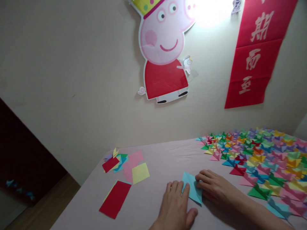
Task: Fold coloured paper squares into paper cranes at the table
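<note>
A light blue sheet of folding paper (194, 192), creased into a pointed shape, lies on the cloth-covered surface between my hands. My left hand (176, 201) lies fairly flat, its fingers stretched out over the paper's left edge and its thumb spread to the side. At the right edge, my right hand (217, 188) has its fingers bent and close together, fingertips on the paper. The thumb of that hand is mostly hidden beneath it.
Many folded paper cranes (261, 163) stand in rows on the right. To the left are a red paper stack (115, 199), a yellow sheet (140, 173), pink sheets (130, 164) and a small mixed pile (111, 164). Behind rises a wall (96, 80) with a cartoon pig cutout (165, 76).
</note>
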Tool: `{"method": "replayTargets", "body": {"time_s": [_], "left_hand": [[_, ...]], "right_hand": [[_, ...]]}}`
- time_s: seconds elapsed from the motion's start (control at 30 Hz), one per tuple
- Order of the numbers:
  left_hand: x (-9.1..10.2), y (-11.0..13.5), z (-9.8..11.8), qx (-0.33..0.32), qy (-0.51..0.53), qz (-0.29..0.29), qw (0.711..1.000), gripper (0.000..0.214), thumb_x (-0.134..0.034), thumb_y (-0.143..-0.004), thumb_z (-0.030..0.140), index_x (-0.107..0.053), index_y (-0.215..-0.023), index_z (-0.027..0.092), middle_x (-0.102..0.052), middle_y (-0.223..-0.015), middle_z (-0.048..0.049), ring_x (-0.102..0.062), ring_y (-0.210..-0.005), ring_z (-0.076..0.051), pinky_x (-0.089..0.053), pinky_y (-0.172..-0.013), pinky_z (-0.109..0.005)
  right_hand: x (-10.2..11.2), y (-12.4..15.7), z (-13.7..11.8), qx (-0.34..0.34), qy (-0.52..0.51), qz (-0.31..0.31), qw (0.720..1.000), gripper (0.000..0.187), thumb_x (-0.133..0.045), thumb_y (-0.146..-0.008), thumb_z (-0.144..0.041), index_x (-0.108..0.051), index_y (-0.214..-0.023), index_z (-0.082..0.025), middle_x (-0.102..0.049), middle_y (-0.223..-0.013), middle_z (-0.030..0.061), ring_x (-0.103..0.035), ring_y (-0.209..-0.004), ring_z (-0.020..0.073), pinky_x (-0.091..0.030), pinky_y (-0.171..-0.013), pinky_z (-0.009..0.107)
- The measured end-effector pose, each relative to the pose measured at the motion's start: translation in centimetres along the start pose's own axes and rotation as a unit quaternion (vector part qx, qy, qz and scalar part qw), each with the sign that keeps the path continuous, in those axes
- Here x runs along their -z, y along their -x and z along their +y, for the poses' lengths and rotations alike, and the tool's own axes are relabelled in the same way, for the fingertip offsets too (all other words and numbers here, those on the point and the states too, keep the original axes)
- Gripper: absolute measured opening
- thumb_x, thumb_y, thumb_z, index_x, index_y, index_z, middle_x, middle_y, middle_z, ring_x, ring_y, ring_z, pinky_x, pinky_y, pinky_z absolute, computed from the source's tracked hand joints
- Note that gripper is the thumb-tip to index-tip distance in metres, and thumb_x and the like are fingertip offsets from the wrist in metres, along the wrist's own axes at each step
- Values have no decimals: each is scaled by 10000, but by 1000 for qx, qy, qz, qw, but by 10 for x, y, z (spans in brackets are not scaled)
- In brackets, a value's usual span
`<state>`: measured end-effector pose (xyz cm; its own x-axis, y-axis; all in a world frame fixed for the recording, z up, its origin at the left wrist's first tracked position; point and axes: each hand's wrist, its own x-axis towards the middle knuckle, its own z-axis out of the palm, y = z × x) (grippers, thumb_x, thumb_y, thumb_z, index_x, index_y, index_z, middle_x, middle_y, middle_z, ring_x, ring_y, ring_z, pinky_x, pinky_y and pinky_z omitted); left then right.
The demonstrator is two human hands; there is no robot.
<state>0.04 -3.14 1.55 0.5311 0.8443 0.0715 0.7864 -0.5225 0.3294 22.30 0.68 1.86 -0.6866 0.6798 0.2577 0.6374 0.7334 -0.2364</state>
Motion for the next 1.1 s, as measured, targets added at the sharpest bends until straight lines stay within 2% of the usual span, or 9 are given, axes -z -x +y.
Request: {"method": "replayTargets", "body": {"time_s": [0.1,0.23,0.3,0.37,0.47,0.6,0.9,1.1], "left_hand": [[-7,-6,-1,27,-11,-2,1000,735,-543,-910,458,-285,-1513,125,-517,-1373,-150,-455,-1235,-338,-314,-1110,-512],[-19,-8,-13,29,-15,12,999,754,-499,-916,349,-165,-1541,91,-444,-1449,-167,-402,-1300,-326,-298,-1132,-486],[-26,-6,-20,12,-14,23,1000,744,-495,-908,313,-163,-1544,119,-432,-1460,-157,-409,-1296,-313,-326,-1119,-473],[-33,-5,-25,0,-20,32,999,700,-518,-893,307,-249,-1526,177,-420,-1468,-146,-426,-1281,-319,-368,-1086,-479],[-44,-5,-27,16,-28,57,998,593,-582,-863,337,-429,-1430,256,-411,-1478,-112,-439,-1266,-330,-397,-1055,-493],[-48,-8,-24,23,-24,59,998,527,-634,-837,385,-526,-1336,255,-486,-1418,-89,-488,-1184,-314,-426,-1019,-492],[-23,-12,-17,2,-21,-11,1000,556,-551,-916,437,-471,-1412,199,-481,-1458,-72,-483,-1181,-321,-431,-1011,-510],[-20,-14,-14,4,-43,-16,999,574,-536,-922,461,-470,-1424,189,-437,-1500,-67,-491,-1172,-335,-443,-993,-510]], "right_hand": [[-5,-2,-1,-83,-70,14,994,285,-404,-957,-203,-634,-789,-200,-663,-862,71,-601,-809,198,-481,-750,302],[-10,-17,5,-215,-123,20,969,224,-452,-927,-261,-602,-770,-203,-657,-829,49,-621,-784,187,-470,-719,268],[-10,-25,6,-257,-108,1,960,184,-482,-892,-264,-607,-772,-204,-676,-820,48,-626,-774,197,-450,-697,274],[-9,-31,5,-282,-93,-9,955,168,-489,-872,-264,-619,-781,-207,-697,-827,47,-633,-777,204,-430,-688,278],[-10,-36,2,-301,-84,-9,950,166,-488,-865,-267,-625,-788,-215,-713,-840,40,-644,-793,207,-416,-693,278],[-13,-37,2,-307,-77,-6,948,148,-503,-862,-269,-626,-792,-226,-720,-849,32,-656,-812,209,-416,-695,271],[-11,-41,1,-321,-55,-29,945,160,-497,-878,-242,-634,-802,-216,-728,-863,49,-668,-821,216,-432,-709,275],[-13,-43,0,-321,-44,-26,946,173,-493,-881,-220,-639,-791,-204,-732,-860,69,-669,-798,216,-426,-690,272]]}}
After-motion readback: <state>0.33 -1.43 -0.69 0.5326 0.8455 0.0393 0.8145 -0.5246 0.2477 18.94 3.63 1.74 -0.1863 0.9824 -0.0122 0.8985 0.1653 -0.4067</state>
